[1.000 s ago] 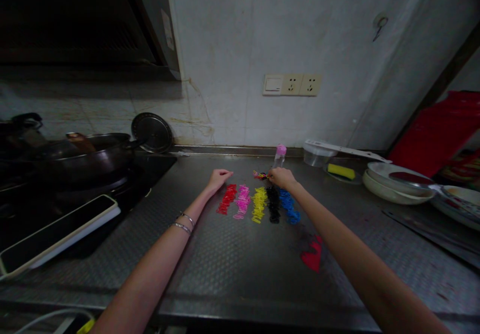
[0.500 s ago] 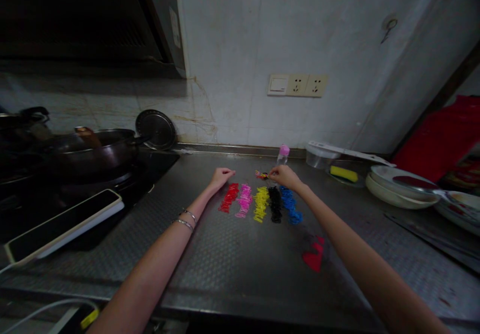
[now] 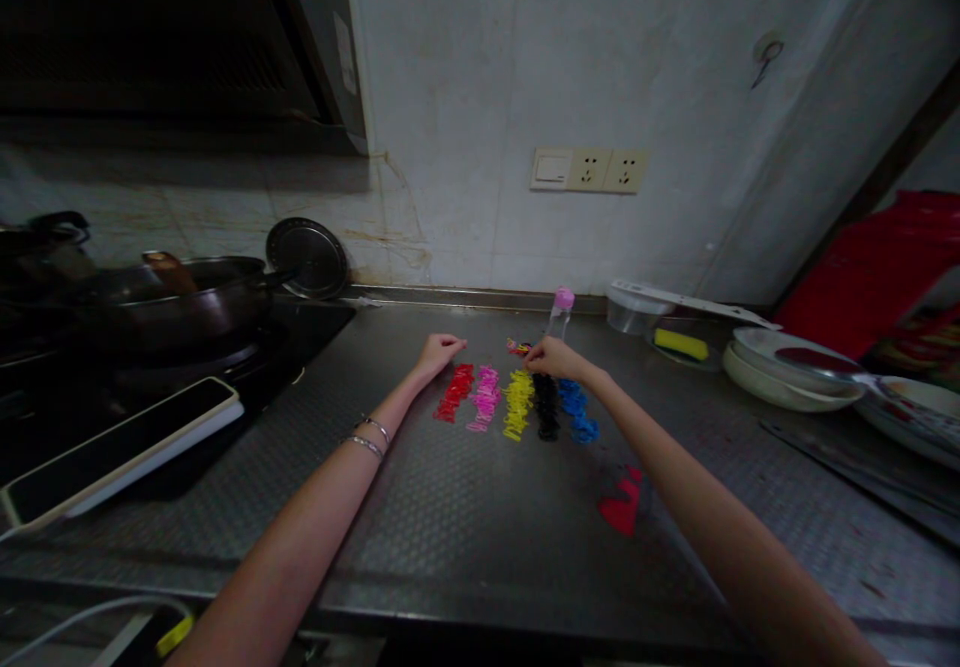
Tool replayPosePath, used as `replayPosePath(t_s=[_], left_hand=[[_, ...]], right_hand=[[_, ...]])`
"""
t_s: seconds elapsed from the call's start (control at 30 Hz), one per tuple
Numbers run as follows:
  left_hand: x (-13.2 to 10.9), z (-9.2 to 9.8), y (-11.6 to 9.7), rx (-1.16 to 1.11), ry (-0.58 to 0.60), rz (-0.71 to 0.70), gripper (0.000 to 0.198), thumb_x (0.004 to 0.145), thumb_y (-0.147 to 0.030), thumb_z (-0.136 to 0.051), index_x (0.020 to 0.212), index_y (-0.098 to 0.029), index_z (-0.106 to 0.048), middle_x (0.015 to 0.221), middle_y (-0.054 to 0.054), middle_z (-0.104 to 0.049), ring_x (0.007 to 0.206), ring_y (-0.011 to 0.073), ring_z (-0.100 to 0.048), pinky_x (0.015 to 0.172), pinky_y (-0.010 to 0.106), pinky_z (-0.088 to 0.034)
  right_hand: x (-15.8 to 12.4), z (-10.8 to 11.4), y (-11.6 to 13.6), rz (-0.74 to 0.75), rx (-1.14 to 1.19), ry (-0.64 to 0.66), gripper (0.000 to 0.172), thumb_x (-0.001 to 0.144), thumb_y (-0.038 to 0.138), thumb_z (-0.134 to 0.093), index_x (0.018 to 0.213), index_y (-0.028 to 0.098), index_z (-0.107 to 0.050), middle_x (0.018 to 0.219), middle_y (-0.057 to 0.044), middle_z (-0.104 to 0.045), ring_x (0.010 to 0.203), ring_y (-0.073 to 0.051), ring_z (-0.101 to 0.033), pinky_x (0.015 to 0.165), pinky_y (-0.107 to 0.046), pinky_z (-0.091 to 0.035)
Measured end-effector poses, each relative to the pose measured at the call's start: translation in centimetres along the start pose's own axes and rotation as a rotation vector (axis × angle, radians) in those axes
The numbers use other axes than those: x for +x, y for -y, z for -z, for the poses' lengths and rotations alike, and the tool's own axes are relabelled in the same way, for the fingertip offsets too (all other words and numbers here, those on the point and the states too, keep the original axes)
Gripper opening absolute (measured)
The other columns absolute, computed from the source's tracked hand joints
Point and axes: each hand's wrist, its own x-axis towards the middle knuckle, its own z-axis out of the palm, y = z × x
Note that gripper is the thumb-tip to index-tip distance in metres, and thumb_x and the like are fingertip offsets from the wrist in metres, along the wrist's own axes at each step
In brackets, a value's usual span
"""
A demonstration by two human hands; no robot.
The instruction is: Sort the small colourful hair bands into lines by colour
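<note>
Small rubber bands lie sorted by colour in rows on the steel counter: red (image 3: 454, 393), pink (image 3: 486, 397), yellow (image 3: 518, 405), black (image 3: 547, 409) and blue (image 3: 578, 412). Behind them is a little mixed-colour pile of bands (image 3: 516, 346). My right hand (image 3: 556, 358) is pinched at the far end of the yellow row, just in front of the mixed pile. What its fingertips hold is too small to make out. Left of the mixed pile, beyond the red row, my left hand (image 3: 441, 352) rests with thumb and fingers pressed together; anything between them is hidden.
A clear bottle with a pink cap (image 3: 562, 299) stands behind my right hand. A red cut-out piece (image 3: 621, 503) lies nearer me. Rightward are a plastic tub (image 3: 630, 313), a yellow sponge (image 3: 681, 345), stacked bowls (image 3: 787, 387) and a knife (image 3: 840, 467). A pan (image 3: 202, 307) sits on the left.
My right hand has moved from the right side of the mixed pile toward me and slightly left, to the yellow row's far end. My left hand stays put. The view has shifted slightly.
</note>
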Motion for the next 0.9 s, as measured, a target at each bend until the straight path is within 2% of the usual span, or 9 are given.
replayPosePath(t_s=[0.2, 0.33, 0.53, 0.67, 0.9], left_hand=[[0.4, -0.2, -0.5, 0.147, -0.014, 0.053, 0.025, 0.070, -0.027, -0.052, 0.071, -0.010, -0.070, 0.067, 0.005, -0.066, 0.065, 0.0145, -0.057, 0.062, 0.023, -0.041], [1.3, -1.3, -1.7, 0.309, 0.036, 0.105, 0.022, 0.068, -0.023, -0.053, 0.072, -0.010, -0.070, 0.067, 0.006, -0.067, 0.064, 0.0146, -0.057, 0.059, 0.022, -0.040], [2.9, -4.3, -3.3, 0.510, 0.216, -0.050, 0.021, 0.067, -0.022, -0.055, 0.079, -0.014, -0.071, 0.078, 0.007, -0.068, 0.070, 0.0144, -0.059, 0.064, 0.022, -0.042], [3.1, -5.9, -3.3, 0.623, 0.266, -0.067, 0.022, 0.069, -0.028, -0.057, 0.082, -0.018, -0.070, 0.080, 0.006, -0.068, 0.071, 0.0150, -0.059, 0.065, 0.023, -0.042], [2.6, -7.6, -3.6, 0.629, 0.166, -0.071, 0.049, 0.072, -0.060, -0.046, 0.079, -0.018, -0.070, 0.077, 0.010, -0.066, 0.072, 0.0190, -0.058, 0.065, 0.026, -0.040]], right_hand=[[-1.2, 1.2, -1.7, 0.022, 0.016, -0.087, 0.032, 0.070, 0.034, -0.050, 0.080, 0.011, -0.072, 0.051, 0.001, -0.055, 0.048, -0.009, -0.042, 0.047, -0.020, -0.030], [-2.0, 1.3, -3.0, -0.005, -0.006, -0.182, 0.037, 0.073, 0.037, -0.048, 0.080, 0.010, -0.072, 0.051, 0.001, -0.054, 0.048, -0.009, -0.042, 0.047, -0.020, -0.029], [-2.6, 0.2, -4.3, -0.008, -0.004, -0.253, 0.036, 0.075, 0.035, -0.046, 0.082, 0.011, -0.072, 0.064, -0.004, -0.064, 0.057, -0.013, -0.052, 0.054, -0.021, -0.035], [-3.0, -0.2, -4.9, -0.006, -0.015, -0.241, 0.032, 0.074, 0.031, -0.046, 0.081, 0.013, -0.072, 0.069, -0.004, -0.067, 0.060, -0.015, -0.055, 0.055, -0.021, -0.037], [-3.7, -0.2, -4.7, -0.044, -0.065, -0.237, 0.029, 0.075, 0.027, -0.047, 0.083, 0.014, -0.071, 0.075, -0.005, -0.069, 0.065, -0.016, -0.057, 0.061, -0.022, -0.040]])
